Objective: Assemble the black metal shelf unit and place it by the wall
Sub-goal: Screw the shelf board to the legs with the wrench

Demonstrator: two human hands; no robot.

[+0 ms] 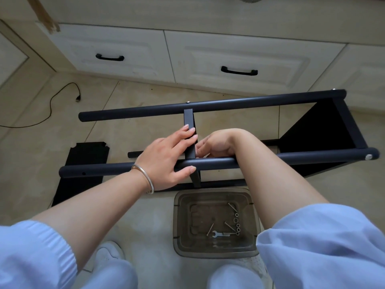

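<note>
Hands on the middle shelf panel of a half-built black metal shelf unit lying on the floor.

Left hand [166, 155] lies on the middle shelf panel [189, 134], its fingers almost straight over the panel's edge and its thumb against the near black tube [270, 160]; it presses rather than clasps. Right hand [214, 144] is bent down behind that tube, just beside the panel, and I cannot tell if its fingers hold something. The shelf unit lies on its side on the tiled floor [125, 97], the far tube [229, 103] parallel to the near one, the end shelf panel [325, 126] fixed at the right. A loose black panel [83, 167] lies on the left. Near the person's knees stands a clear plastic tray [216, 251] with a small wrench [216, 234], bolts and washers. White cabinet drawers [239, 59] stand behind.
</note>
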